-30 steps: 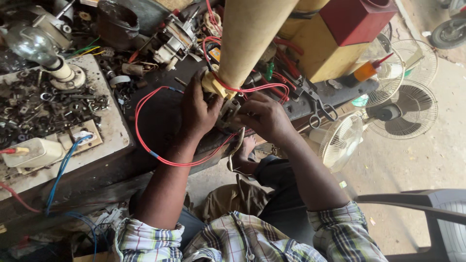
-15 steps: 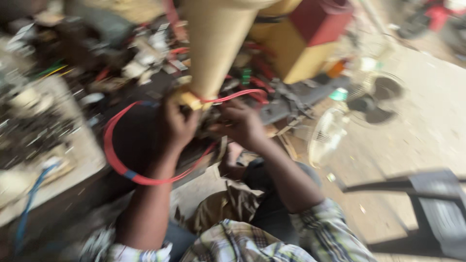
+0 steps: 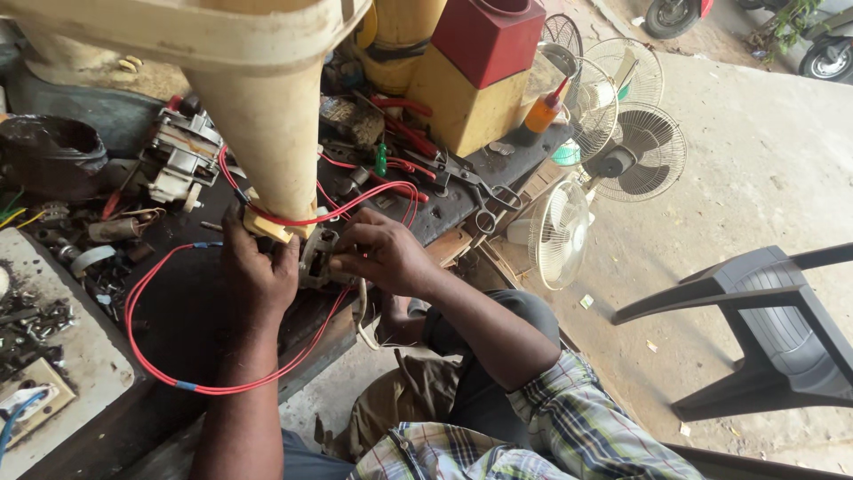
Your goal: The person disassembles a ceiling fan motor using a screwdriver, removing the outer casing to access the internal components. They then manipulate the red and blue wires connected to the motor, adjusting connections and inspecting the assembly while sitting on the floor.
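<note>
L hand (image 3: 258, 271) grips cream cone housing (image 3: 267, 133) base; R hand (image 3: 382, 258) pinches motor (image 3: 315, 258); red wire (image 3: 178, 373) loops below

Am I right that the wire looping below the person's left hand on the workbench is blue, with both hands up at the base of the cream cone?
Not quite: the head view shows the looping wire is red. Both the left hand and right hand are at the base of the cream cone.
</note>
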